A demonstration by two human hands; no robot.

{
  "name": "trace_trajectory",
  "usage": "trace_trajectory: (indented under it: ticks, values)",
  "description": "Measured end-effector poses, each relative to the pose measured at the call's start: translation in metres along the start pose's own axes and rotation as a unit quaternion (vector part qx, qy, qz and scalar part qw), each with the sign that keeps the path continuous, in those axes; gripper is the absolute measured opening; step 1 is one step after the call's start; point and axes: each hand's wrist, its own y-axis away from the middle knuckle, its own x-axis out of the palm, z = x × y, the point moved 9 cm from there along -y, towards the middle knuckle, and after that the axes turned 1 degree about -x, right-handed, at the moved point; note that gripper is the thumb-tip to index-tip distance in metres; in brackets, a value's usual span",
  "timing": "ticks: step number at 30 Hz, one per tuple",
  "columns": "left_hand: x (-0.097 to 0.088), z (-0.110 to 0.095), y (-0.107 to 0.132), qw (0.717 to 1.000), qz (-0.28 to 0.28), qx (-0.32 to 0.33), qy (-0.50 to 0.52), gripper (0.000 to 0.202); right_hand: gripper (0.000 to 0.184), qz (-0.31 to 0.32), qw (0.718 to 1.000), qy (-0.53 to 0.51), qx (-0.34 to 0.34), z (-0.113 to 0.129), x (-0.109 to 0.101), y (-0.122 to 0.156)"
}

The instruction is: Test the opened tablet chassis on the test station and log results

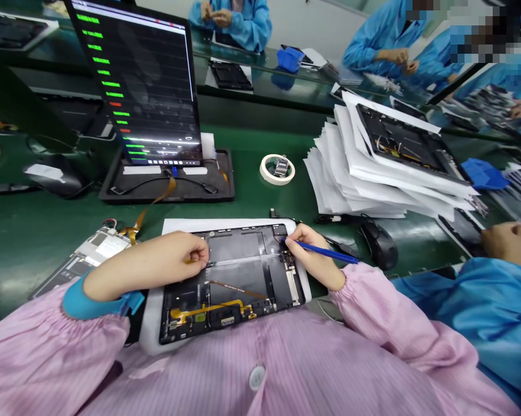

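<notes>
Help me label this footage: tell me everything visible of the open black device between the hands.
The open black device is a thin rectangular shell, seemingly plastic or metal, lying inside-up, askew, on a white pad. A pale strip crosses its middle; a brown ribbon and yellow cable lie in its near half. The left hand overlaps its left side; the right hand holds a blue tool at its right. Tip contact is unclear.

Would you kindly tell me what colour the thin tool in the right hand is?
The thin tool is blue, as the head view shows.
</notes>
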Motion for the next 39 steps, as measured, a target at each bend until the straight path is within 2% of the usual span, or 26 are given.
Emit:
trace_trajectory:
  ticks: [7, 11, 13, 15, 17, 19, 21, 23, 25, 27, 28, 30, 32, 33, 34, 36, 37, 39]
  values:
    - [-0.002, 0.000, -0.002, 1.000, -0.023, 0.006, 0.013, 0.015, 0.018, -0.011, 0.999, 0.037, -0.035, 0.004, -0.005, 0.004]
    - [-0.002, 0.000, -0.002, 1.000, -0.013, -0.001, 0.023, 0.016, 0.014, -0.034, 0.993, 0.065, -0.088, 0.029, -0.017, -0.009]
    - [-0.001, -0.001, -0.002, 0.999, -0.003, 0.005, 0.037, 0.017, 0.009, -0.024, 0.977, 0.165, -0.132, 0.050, -0.011, -0.027]
    - [-0.001, -0.003, -0.003, 0.998, 0.001, 0.017, 0.053, 0.019, 0.013, 0.004, 0.939, 0.294, -0.179, 0.068, 0.006, -0.051]
    - [-0.003, -0.002, -0.004, 0.998, -0.007, 0.019, 0.062, 0.019, 0.021, 0.033, 0.895, 0.396, -0.202, 0.077, 0.025, -0.080]
    - [-0.005, 0.001, -0.005, 0.997, -0.021, 0.015, 0.067, 0.018, 0.034, 0.049, 0.869, 0.441, -0.219, 0.081, 0.037, -0.114]
    - [-0.007, 0.002, -0.006, 0.997, -0.030, 0.020, 0.072, 0.017, 0.047, 0.026, 0.866, 0.446, -0.226, 0.085, 0.033, -0.151]
    - [-0.009, 0.002, -0.007, 0.996, -0.035, 0.037, 0.078, 0.017, 0.056, -0.019, 0.889, 0.427, -0.167, 0.080, 0.013, -0.193]
    - [-0.012, 0.003, -0.008, 0.994, -0.048, 0.051, 0.086, 0.018, 0.060, -0.042, 0.912, 0.405, -0.052, 0.062, -0.008, -0.229]
    - [-0.020, 0.003, -0.008, 0.989, -0.085, 0.064, 0.105, 0.020, 0.062, -0.044, 0.917, 0.394, 0.030, 0.048, -0.018, -0.247]
    - [-0.026, 0.004, -0.007, 0.984, -0.114, 0.068, 0.121, 0.021, 0.064, -0.048, 0.916, 0.395, 0.046, 0.046, -0.019, -0.249]
    - [-0.041, 0.007, -0.004, 0.968, -0.180, 0.073, 0.160, 0.022, 0.065, -0.077, 0.913, 0.400, 0.015, 0.059, -0.017, -0.239]
    - [-0.055, 0.011, 0.001, 0.947, -0.245, 0.070, 0.194, 0.024, 0.054, -0.073, 0.913, 0.394, -0.073, 0.082, -0.003, -0.210]
    - [-0.060, 0.013, 0.004, 0.937, -0.273, 0.066, 0.206, 0.024, 0.045, -0.039, 0.914, 0.386, -0.123, 0.092, 0.010, -0.191]
    - [-0.065, 0.015, 0.007, 0.929, -0.297, 0.064, 0.214, 0.025, 0.036, 0.025, 0.913, 0.375, -0.156, 0.095, 0.027, -0.169]
    - [-0.072, 0.016, 0.012, 0.915, -0.331, 0.064, 0.223, 0.026, 0.029, 0.181, 0.903, 0.357, -0.153, 0.083, 0.060, -0.123]
    - [-0.074, 0.016, 0.013, 0.910, -0.342, 0.066, 0.226, 0.026, 0.026, 0.212, 0.901, 0.349, -0.146, 0.077, 0.069, -0.105]
    - [-0.077, 0.015, 0.016, 0.901, -0.357, 0.072, 0.235, 0.026, 0.026, 0.233, 0.907, 0.320, -0.145, 0.066, 0.081, -0.079]
